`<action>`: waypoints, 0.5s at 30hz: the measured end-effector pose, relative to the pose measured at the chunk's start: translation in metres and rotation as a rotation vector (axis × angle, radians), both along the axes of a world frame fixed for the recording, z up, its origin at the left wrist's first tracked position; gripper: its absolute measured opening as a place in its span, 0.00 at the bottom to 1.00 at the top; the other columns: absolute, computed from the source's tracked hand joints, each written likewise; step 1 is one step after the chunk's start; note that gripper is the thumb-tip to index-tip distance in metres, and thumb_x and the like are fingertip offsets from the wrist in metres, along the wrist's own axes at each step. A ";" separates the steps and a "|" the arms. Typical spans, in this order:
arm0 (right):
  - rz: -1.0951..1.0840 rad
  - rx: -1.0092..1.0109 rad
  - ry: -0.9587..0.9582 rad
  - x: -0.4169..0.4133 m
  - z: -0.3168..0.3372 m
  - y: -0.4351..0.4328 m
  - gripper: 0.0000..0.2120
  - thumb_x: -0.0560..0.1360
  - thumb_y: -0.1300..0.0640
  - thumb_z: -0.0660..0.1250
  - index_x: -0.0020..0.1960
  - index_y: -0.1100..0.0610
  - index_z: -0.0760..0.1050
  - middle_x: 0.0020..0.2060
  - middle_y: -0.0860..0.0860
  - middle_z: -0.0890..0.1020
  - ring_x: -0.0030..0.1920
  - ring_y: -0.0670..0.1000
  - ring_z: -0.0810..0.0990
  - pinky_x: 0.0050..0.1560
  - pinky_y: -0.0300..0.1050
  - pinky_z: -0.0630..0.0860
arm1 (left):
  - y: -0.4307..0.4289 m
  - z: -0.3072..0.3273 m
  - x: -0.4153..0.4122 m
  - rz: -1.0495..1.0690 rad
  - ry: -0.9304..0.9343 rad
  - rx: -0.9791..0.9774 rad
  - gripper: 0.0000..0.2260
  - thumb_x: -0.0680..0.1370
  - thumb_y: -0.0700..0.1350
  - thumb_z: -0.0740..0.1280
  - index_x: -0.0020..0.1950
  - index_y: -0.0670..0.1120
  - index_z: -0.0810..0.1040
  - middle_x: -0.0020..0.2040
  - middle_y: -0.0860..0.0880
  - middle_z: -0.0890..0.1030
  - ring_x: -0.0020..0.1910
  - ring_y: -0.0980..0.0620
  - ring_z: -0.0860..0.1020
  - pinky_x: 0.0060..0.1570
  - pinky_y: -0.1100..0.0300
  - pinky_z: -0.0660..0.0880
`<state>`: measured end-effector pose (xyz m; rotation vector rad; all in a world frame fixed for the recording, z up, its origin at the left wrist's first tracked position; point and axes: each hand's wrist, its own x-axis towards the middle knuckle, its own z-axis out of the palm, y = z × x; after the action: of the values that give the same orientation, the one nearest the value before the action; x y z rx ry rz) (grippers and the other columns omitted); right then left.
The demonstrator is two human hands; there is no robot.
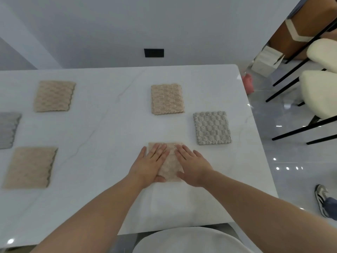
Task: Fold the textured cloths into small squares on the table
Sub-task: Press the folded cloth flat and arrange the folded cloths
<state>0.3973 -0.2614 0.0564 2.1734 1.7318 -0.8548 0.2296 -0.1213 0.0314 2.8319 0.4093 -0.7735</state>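
a small folded beige cloth [170, 168] is pressed flat on the white table [109, 136], right of centre and towards the front edge. the left hand [148, 164] is laid open on the cloth's left half, with fingers straight and close together and the thumb seen at the cloth's near edge. the right hand [193, 167] is laid open on the right half, with fingers slightly spread and the outer ones reaching past the cloth's right edge onto the table. nothing is gripped by either hand. beyond the hands a folded beige square [166, 98] is seen lying flat, and a folded grey square [211, 127] is placed to its right and nearer, apart from both beige pieces. on the left side of the table, well apart from the hands, a far beige cloth [54, 95] and a near beige cloth [30, 167] are laid out, with a grey cloth [8, 129] between them, cut off by the left edge of the view. cream chairs [319, 95] are seen on the floor to the right.
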 end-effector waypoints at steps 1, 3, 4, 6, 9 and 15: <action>-0.005 -0.013 -0.006 -0.002 -0.002 0.001 0.40 0.82 0.39 0.55 0.82 0.56 0.38 0.81 0.50 0.37 0.81 0.50 0.36 0.80 0.55 0.44 | 0.003 0.002 -0.001 -0.009 0.002 -0.013 0.45 0.77 0.72 0.53 0.81 0.50 0.33 0.80 0.52 0.31 0.79 0.50 0.32 0.78 0.40 0.41; -0.002 -0.029 -0.029 -0.005 -0.006 0.002 0.41 0.82 0.39 0.54 0.82 0.57 0.37 0.81 0.51 0.36 0.80 0.51 0.35 0.80 0.56 0.43 | 0.008 0.004 -0.003 -0.013 -0.016 -0.027 0.43 0.78 0.71 0.51 0.81 0.50 0.34 0.80 0.52 0.32 0.79 0.51 0.33 0.78 0.41 0.42; 0.010 -0.029 -0.047 -0.006 -0.007 0.002 0.41 0.82 0.39 0.54 0.82 0.57 0.36 0.81 0.52 0.36 0.80 0.51 0.35 0.80 0.56 0.43 | 0.010 0.005 -0.004 -0.008 -0.030 -0.022 0.42 0.79 0.71 0.50 0.81 0.49 0.34 0.81 0.51 0.33 0.79 0.51 0.33 0.78 0.42 0.42; 0.043 -0.015 -0.081 -0.005 -0.007 0.003 0.42 0.81 0.38 0.54 0.82 0.58 0.36 0.81 0.53 0.37 0.81 0.53 0.35 0.80 0.57 0.43 | 0.014 0.005 -0.006 0.007 -0.039 0.000 0.42 0.79 0.70 0.50 0.81 0.47 0.35 0.81 0.49 0.34 0.80 0.50 0.34 0.79 0.44 0.41; 0.078 0.019 -0.109 -0.004 -0.007 0.004 0.44 0.81 0.38 0.56 0.81 0.59 0.35 0.81 0.54 0.37 0.81 0.53 0.35 0.80 0.58 0.42 | 0.018 0.001 -0.009 0.031 -0.011 0.002 0.44 0.79 0.70 0.51 0.81 0.46 0.33 0.81 0.48 0.33 0.80 0.50 0.34 0.79 0.45 0.40; 0.091 -0.030 -0.098 -0.001 -0.014 0.012 0.46 0.80 0.37 0.58 0.81 0.59 0.32 0.80 0.54 0.34 0.80 0.53 0.34 0.80 0.58 0.41 | 0.012 -0.009 -0.012 0.080 0.006 -0.020 0.45 0.79 0.69 0.52 0.79 0.45 0.30 0.80 0.47 0.30 0.78 0.49 0.31 0.78 0.43 0.39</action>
<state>0.3967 -0.2495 0.0421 2.0637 1.7445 -0.7349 0.2175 -0.1090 0.0228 2.7762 0.5090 -0.7667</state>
